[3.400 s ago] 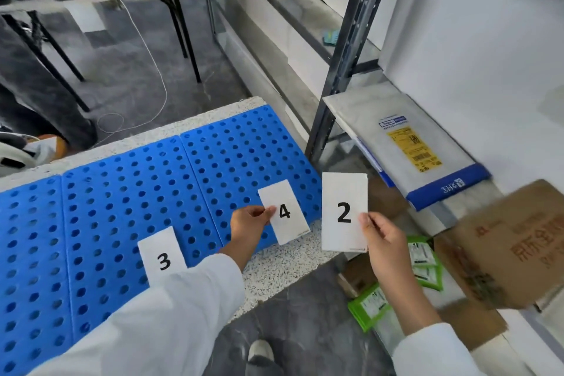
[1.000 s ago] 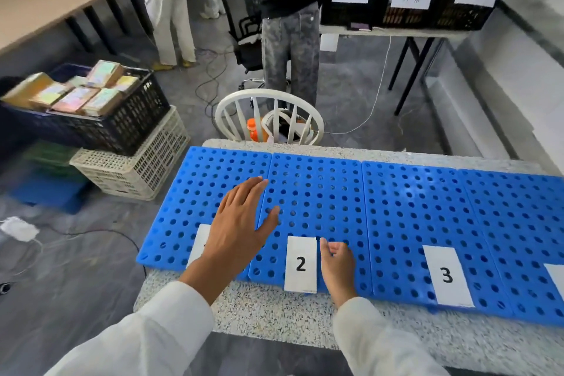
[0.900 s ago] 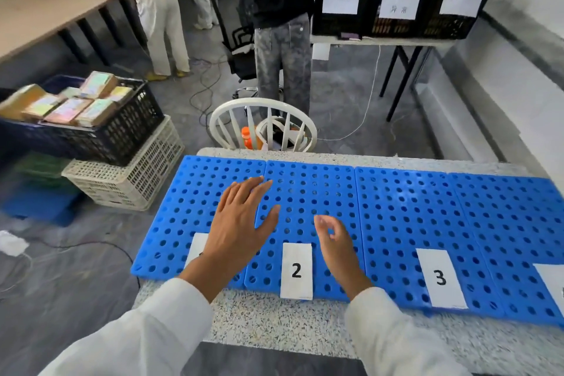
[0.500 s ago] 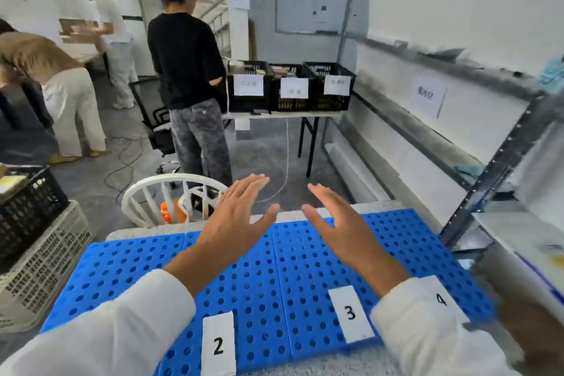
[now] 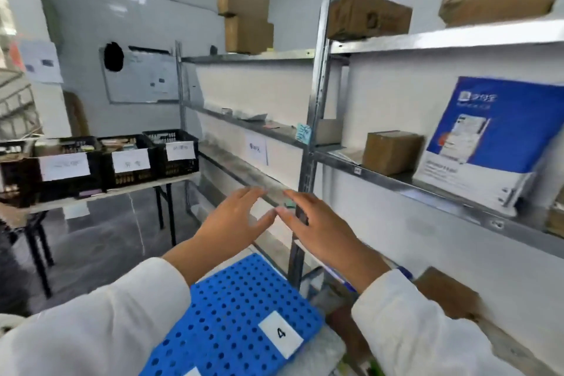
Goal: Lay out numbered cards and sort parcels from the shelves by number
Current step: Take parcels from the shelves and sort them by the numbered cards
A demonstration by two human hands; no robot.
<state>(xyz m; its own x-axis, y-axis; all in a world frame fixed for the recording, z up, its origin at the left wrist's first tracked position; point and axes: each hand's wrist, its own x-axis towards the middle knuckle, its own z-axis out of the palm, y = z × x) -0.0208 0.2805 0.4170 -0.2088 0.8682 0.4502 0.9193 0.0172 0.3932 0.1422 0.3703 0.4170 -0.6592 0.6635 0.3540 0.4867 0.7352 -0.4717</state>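
Note:
Both hands hover in mid-air in front of the metal shelving (image 5: 314,119), fingers straight and holding nothing. My left hand (image 5: 235,220) and my right hand (image 5: 320,226) almost meet at the thumbs. Below them the white card marked 4 (image 5: 280,333) lies on the blue perforated mat (image 5: 232,308). On the shelves stand a small brown box (image 5: 392,152), a blue and white parcel (image 5: 485,140) leaning upright, and larger cardboard boxes (image 5: 367,16) on the top level. A brown parcel (image 5: 448,293) shows lower right, behind my right sleeve.
Three black crates with white labels (image 5: 122,159) sit on a folding table at the left. More cardboard boxes (image 5: 245,18) are stacked on the far top shelf. A whiteboard (image 5: 140,76) hangs on the back wall. Grey floor lies between the table and the shelving.
The view has swung up and right from the mat to the shelves. Both hands have risen off the mat, still holding nothing. Cards 2 and 3 have left the view.

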